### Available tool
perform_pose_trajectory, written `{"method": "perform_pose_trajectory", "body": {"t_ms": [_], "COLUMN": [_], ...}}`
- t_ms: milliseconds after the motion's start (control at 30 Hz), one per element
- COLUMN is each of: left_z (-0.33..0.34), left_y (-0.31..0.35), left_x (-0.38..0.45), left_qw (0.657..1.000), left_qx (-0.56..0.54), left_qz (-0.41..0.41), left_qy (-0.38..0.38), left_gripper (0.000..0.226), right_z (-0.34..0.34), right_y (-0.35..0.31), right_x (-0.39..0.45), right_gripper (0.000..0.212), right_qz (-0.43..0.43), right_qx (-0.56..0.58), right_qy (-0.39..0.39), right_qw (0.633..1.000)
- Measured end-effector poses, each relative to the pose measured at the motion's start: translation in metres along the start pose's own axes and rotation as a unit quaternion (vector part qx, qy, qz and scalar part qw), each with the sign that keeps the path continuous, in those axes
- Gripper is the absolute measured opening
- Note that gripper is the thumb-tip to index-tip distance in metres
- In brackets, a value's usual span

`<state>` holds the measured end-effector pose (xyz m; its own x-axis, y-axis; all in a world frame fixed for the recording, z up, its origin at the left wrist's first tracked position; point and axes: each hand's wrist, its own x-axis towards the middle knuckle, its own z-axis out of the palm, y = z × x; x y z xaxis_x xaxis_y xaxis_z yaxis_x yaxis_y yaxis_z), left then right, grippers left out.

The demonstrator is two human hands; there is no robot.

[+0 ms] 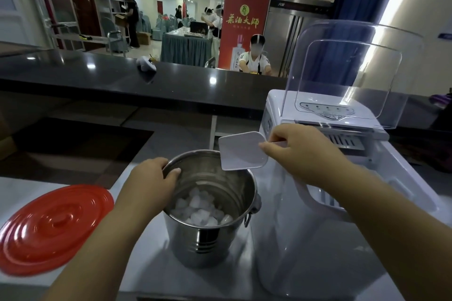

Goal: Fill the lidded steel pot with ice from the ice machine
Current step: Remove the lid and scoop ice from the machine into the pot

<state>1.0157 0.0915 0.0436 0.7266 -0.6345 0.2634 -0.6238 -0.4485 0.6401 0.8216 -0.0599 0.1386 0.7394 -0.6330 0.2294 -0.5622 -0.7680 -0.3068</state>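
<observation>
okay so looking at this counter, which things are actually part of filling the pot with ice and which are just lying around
Part of the job:
steel pot, with ice in the bottom
left hand, gripping the pot rim
right hand, holding the clear scoop over the pot
ice machine, clear cover raised
red lid, off and lying left of the pot

Lying about:
small white object on the black counter

Left hand (156, 176) grips the steel pot (210, 234) rim; right hand (293, 146) holds a scoop (241, 151) above the ice (200, 210).

A red banner (242, 29) (yellow lettering) stands beyond the black counter (97, 76), near a draped table (186, 47) and a steel refrigerator (288, 39).
</observation>
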Motion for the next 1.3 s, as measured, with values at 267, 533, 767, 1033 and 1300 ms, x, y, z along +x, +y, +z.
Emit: {"method": "perform_pose_trajectory", "body": {"t_ms": [267,533,767,1033,1300], "left_z": [-0.016,-0.01,0.032,0.064,0.081], "left_y": [0.032,0.093,0.147,0.19,0.193], "left_x": [0.0,-0.013,-0.027,-0.036,-0.035], "left_qw": [0.996,0.986,0.982,0.991,0.996], "left_qx": [0.011,-0.092,-0.137,-0.054,-0.002], "left_qz": [0.049,0.099,0.11,0.119,0.081], "left_qy": [0.073,0.102,0.064,-0.003,-0.038], "left_gripper": [0.044,0.019,0.021,0.057,0.055], "right_z": [-0.019,-0.048,-0.066,-0.084,-0.086], "right_y": [0.018,0.053,0.1,0.134,0.141], "right_x": [-0.006,-0.02,-0.039,-0.057,-0.054], "right_gripper": [0.038,0.035,0.032,0.022,0.014], "right_qz": [0.018,0.055,0.058,0.048,-0.014], "right_qx": [0.156,0.202,0.11,-0.01,-0.263], "right_qy": [0.055,0.116,0.15,0.096,-0.045], "right_qw": [0.986,0.971,0.981,0.994,0.964]}}
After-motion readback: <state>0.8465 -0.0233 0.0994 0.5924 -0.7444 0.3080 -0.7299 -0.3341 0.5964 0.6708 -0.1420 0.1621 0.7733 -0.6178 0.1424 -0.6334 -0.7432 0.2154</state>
